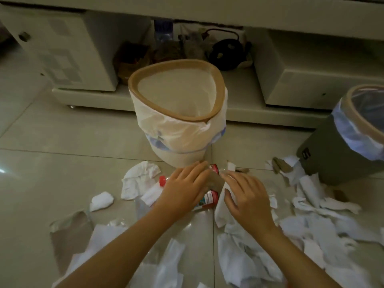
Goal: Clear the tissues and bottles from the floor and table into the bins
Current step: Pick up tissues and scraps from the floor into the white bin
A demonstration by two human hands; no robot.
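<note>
Head view, left to right: crumpled tissues (143,179) litter the floor at nine o'clock of the left hand (184,187), which lies fingers-straight on a red-labelled bottle (208,199). Right hand (248,196) rests relaxed on a tissue beside it. Beige bin (178,113) stands at twelve o'clock, grey bin (336,148) at two.

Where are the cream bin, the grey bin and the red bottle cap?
cream bin (176,156): head view, on its lower wall.
grey bin (332,154): head view, on its side wall.
red bottle cap (162,181): head view, on the cap's side.

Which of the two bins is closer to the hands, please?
The cream bin with the white liner, directly beyond both hands; the grey bin stands off to the right.
</note>
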